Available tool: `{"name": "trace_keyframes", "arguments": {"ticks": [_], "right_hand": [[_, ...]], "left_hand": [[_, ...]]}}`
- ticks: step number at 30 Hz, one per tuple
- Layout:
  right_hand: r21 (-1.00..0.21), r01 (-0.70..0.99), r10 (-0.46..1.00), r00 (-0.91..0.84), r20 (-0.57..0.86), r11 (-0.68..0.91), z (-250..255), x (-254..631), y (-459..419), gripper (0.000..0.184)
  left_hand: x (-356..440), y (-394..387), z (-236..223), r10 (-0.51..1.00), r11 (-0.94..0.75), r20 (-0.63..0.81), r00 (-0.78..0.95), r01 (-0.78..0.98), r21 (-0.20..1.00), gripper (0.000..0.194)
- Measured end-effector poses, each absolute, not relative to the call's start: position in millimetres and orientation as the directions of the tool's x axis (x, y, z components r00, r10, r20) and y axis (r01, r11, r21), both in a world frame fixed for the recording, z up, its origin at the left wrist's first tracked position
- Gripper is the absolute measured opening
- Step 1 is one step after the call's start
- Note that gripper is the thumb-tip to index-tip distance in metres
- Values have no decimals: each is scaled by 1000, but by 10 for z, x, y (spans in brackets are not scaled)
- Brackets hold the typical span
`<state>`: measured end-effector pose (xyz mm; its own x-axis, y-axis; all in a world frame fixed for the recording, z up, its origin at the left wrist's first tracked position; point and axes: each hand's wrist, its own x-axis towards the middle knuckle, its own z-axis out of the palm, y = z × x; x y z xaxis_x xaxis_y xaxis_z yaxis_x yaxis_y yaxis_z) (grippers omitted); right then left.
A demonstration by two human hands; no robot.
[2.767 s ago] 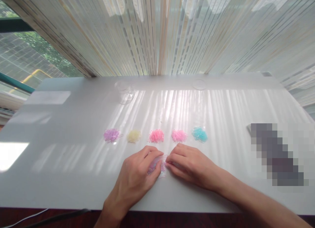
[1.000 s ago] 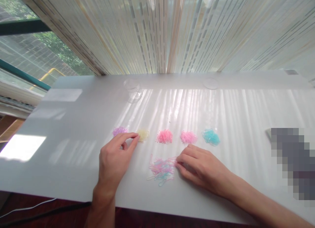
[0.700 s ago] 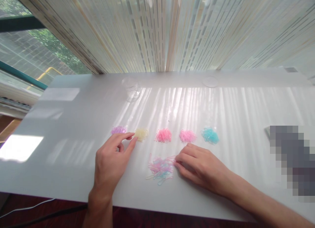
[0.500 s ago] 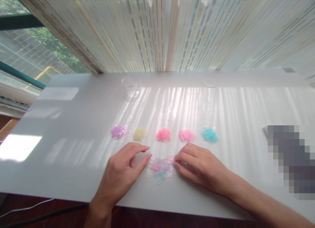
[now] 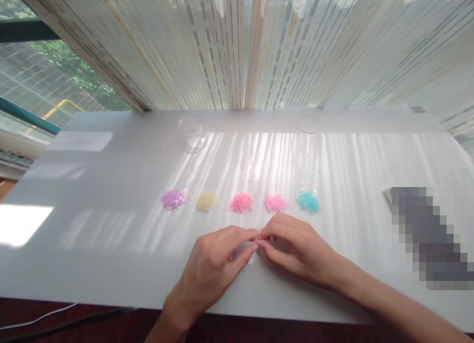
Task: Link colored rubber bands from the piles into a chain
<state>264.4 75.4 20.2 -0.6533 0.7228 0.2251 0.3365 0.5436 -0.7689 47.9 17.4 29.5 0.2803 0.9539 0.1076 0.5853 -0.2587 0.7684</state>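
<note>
My left hand [image 5: 218, 259] and my right hand [image 5: 292, 239] meet fingertip to fingertip above a loose mixed pile of small rubber bands [image 5: 240, 251], pink, lilac and pale blue. My left hand covers most of that pile. Both hands are closed in a pinch; a pale pinkish bit shows at the right fingertips, and what the left fingers hold is too small to tell. Behind the hands lies a row of sorted piles: purple bands [image 5: 174, 200], yellow bands [image 5: 206, 202], coral bands [image 5: 241, 202], pink bands [image 5: 276, 202] and turquoise bands [image 5: 308, 201].
A clear round container [image 5: 194, 136] stands at the back left of the white table [image 5: 122, 264]. Farther right lies a clear round lid [image 5: 308, 125]. A blurred-out dark object [image 5: 429, 234] rests at the right. A striped curtain [image 5: 240, 47] hangs along the far edge.
My left hand moved from beside the yellow pile to the right, onto the mixed pile, and its parted fingers closed against the right fingertips. The right hand stayed almost in place. The view shifted slightly.
</note>
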Motion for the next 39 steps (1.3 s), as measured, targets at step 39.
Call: {"name": "trace_keyframes", "arguments": {"ticks": [39], "right_hand": [[-822,269,771,-571,283,501,296,2648,738,8]], "left_hand": [[456,204,301,987,-152,109,120,468,871,9]]}}
